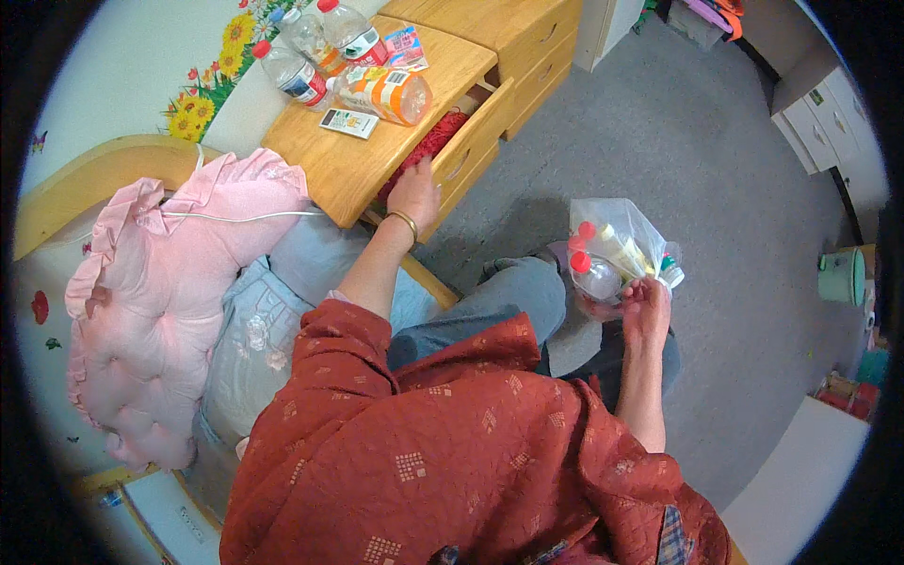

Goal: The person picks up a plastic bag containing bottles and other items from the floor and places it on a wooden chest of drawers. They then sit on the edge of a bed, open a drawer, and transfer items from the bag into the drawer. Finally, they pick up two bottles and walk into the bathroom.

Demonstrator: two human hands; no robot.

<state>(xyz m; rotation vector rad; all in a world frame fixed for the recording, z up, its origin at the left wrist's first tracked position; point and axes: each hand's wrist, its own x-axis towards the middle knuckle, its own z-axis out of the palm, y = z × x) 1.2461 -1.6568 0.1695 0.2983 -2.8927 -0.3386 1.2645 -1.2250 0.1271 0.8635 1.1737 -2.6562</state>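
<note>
My left hand (pixel 417 194) reaches into the open top drawer (pixel 472 145) of a wooden nightstand, over red fabric (pixel 436 141); its fingertips are hidden, so its grip is unclear. My right hand (pixel 644 311) grips the edge of a clear plastic bag (pixel 614 212) holding several plastic bottles, one with a red cap (pixel 580 262). On the nightstand top (pixel 318 159) stand several empty-looking bottles with red-and-blue labels (pixel 304 83). An orange-labelled bottle (pixel 385 93) lies beside them, near a small white box (pixel 349 123) and a pink-and-blue packet (pixel 406 48).
A pink ruffled cushion (pixel 162 311) and a pale blue pillow (pixel 258 339) lie on the bed at left, with a white cable (pixel 240 217) across the cushion. A wooden drawer unit (pixel 544 56) adjoins the nightstand. A green bucket (pixel 840 277) stands at far right.
</note>
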